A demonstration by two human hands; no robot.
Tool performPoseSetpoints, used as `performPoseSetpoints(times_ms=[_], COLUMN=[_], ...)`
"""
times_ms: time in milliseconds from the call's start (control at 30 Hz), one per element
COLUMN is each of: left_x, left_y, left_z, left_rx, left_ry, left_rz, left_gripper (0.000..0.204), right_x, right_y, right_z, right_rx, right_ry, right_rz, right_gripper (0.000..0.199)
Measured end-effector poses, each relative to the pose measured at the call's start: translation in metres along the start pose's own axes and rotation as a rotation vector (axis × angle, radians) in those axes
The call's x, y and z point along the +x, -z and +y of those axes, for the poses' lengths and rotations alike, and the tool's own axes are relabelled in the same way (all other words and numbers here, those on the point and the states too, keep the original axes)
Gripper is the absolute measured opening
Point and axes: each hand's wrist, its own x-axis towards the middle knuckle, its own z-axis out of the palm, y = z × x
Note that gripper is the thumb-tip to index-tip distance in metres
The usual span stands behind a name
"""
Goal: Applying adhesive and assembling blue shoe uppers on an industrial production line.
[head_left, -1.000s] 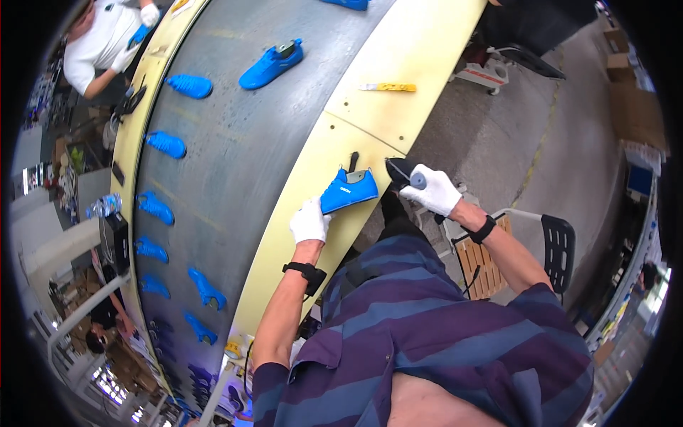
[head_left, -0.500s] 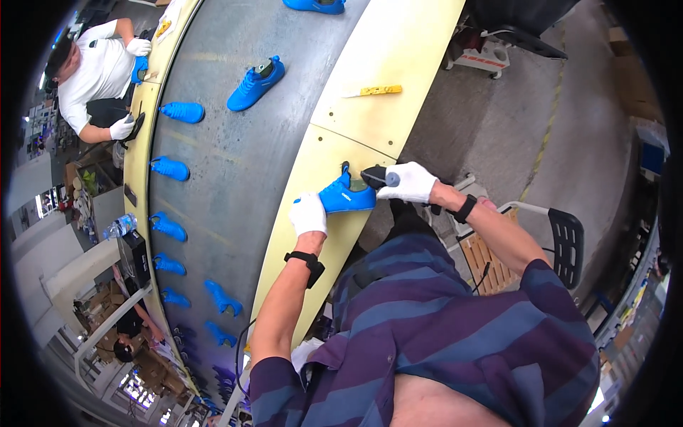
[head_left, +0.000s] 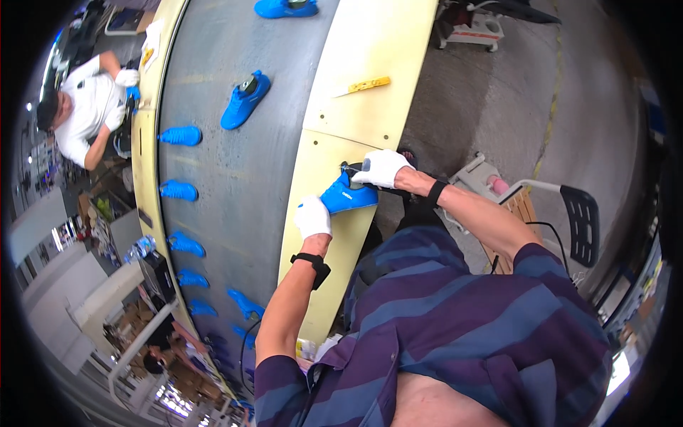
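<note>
Our L hand grips the blue shoe, which sits just R of it; our R hand curls over the opening — can't tell what's gripped. Prob. best we hold toe end steady, press gently w/o twisting.

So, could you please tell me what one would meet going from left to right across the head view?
Co-worker in a white shirt, grey conveyor belt, left hand, the blue shoe it holds, right hand, black slotted chair back.
</note>
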Motion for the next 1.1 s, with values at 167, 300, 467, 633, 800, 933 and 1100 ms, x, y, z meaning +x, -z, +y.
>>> performPoseSetpoints(times_ms=[167, 300, 467, 633, 800, 933, 1100], left_x=[-0.005, -0.007, -0.009, -0.005, -0.004, -0.003, -0.003], left_y=[0.001, 0.003, 0.004, 0.001, -0.002, -0.010, -0.008], left_z=[-0.001, -0.001, 0.000, 0.000, -0.002, -0.005, -0.002], left_rx=[0.037, 0.072, 0.068, 0.054, -0.008, 0.012, 0.043], left_ry=[-0.062, -0.048, -0.026, -0.026, 0.007, -0.015, -0.029], left_rz=[0.018, 0.018, 0.032, 0.095, 0.129, 0.181, 0.183], left_gripper=[0.013, 0.012, 0.011, 0.015, 0.015, 0.013, 0.011], right_x=[-0.019, -0.041, -0.035, -0.011, 0.008, 0.025, 0.030], right_y=[-0.007, 0.020, -0.002, 0.000, -0.005, -0.009, -0.011], right_z=[0.013, 0.024, 0.016, -0.006, -0.016, -0.028, -0.029], right_rx=[0.064, 0.079, -0.045, -0.001, -0.166, -0.166, -0.194], right_ry=[-0.026, -0.088, 0.036, -0.115, -0.036, -0.029, -0.056], right_rz=[0.318, 0.145, 0.015, -0.110, -0.105, -0.105, -0.111], right_gripper=[0.058, 0.058, 0.060, 0.065, 0.063, 0.064, 0.064])
